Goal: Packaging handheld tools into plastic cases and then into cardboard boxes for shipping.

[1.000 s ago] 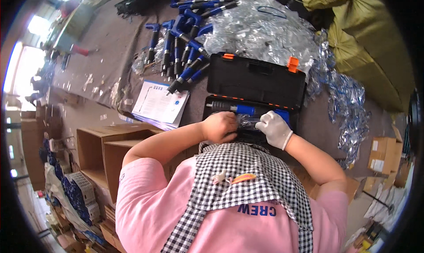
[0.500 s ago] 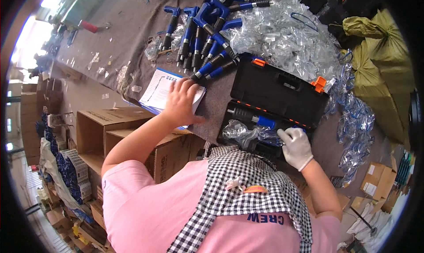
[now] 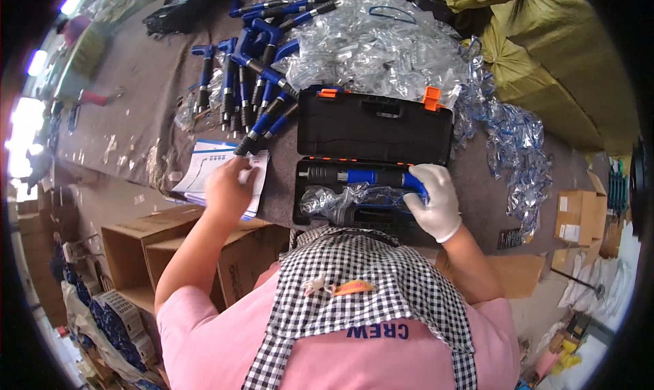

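Observation:
My left hand [image 3: 229, 188], bare and slightly blurred, rests on a stack of printed leaflets [image 3: 201, 168]; its thumb stands apart from the bent fingers. On the right, my white-gloved right hand [image 3: 436, 203] curls round the blue bent handle of a blue-and-black tool [image 3: 360, 177]. That tool lies lengthwise in an open black plastic case [image 3: 306, 145], whose lid is tipped back. In front of the tool, inside the case, are a clear plastic bag [image 3: 319, 200] and blue-edged clear safety glasses [image 3: 378, 198], partly hidden by wrapping.
More blue-and-black tools [image 3: 243, 83] lie heaped beyond the leaflets. Behind the case spreads a big pile of clear plastic bags [image 3: 361, 56]. Wrapped glasses [image 3: 521, 158] and yellow-green sacks [image 3: 545, 56] are at the right. Open cardboard boxes [image 3: 129, 254] stand below the table's left edge.
The view has shifted, so the table appears further left and turned. My left hand has drawn back over the leaflets, and the top one now sits askew. My right hand is further round the tool's handle.

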`<state>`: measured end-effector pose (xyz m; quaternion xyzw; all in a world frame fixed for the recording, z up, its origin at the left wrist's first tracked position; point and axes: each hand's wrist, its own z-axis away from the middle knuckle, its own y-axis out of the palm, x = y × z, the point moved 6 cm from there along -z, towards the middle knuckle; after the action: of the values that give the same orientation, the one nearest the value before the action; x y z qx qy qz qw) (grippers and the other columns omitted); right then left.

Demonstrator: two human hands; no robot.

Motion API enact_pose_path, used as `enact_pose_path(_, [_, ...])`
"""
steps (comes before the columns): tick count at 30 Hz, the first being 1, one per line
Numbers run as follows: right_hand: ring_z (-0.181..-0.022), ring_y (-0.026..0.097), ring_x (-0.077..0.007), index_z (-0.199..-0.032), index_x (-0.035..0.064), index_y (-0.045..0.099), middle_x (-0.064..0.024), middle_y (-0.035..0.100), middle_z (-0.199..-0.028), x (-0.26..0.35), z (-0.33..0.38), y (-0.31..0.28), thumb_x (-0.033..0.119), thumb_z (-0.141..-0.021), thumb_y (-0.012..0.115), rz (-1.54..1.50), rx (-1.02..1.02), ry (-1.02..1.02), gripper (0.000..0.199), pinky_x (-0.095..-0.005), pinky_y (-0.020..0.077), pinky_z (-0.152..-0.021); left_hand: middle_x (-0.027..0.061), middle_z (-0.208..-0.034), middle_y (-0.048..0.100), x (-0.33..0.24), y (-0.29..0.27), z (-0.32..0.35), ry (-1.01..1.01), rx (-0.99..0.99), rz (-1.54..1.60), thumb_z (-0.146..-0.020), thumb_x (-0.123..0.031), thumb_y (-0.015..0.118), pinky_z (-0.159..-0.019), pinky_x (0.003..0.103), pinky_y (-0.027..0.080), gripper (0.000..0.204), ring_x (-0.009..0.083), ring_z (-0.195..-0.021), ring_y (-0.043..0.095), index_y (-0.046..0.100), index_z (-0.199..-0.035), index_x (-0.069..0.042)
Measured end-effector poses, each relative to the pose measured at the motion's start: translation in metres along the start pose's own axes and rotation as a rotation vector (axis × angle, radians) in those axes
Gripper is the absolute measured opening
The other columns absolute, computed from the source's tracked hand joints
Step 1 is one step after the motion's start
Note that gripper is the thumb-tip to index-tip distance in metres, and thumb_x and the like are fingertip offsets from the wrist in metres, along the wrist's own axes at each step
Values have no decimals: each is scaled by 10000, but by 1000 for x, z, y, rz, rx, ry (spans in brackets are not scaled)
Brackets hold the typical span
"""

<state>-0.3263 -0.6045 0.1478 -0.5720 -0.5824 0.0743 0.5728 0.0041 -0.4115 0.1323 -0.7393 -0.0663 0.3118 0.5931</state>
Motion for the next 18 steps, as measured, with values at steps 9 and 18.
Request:
enact_pose_path(9, [-1020, 560, -341, -1083, 20, 617, -146, 614, -1088, -11, 32, -2, 61, -682, 719, -38, 50, 3, 416, -411, 453, -922, 149, -1495, 331, 84, 56, 45, 168, 316, -568, -629, -348, 848, -1104, 592, 240, 1129, 313, -1406, 282, 184, -1519, -140])
enact_pose_path(18, [-1003, 557, -321, -1065, 46, 613, -116, 605, -1075, -8, 21, -1, 54, -659, 729, 2, 14, -80, 422, -412, 460, -905, 87, -796, 670, 181, 64, 36, 147, 394, -440, -711, -188, 675, -853, 391, 468, 110, 270, -864, 637, 689, -788, -111])
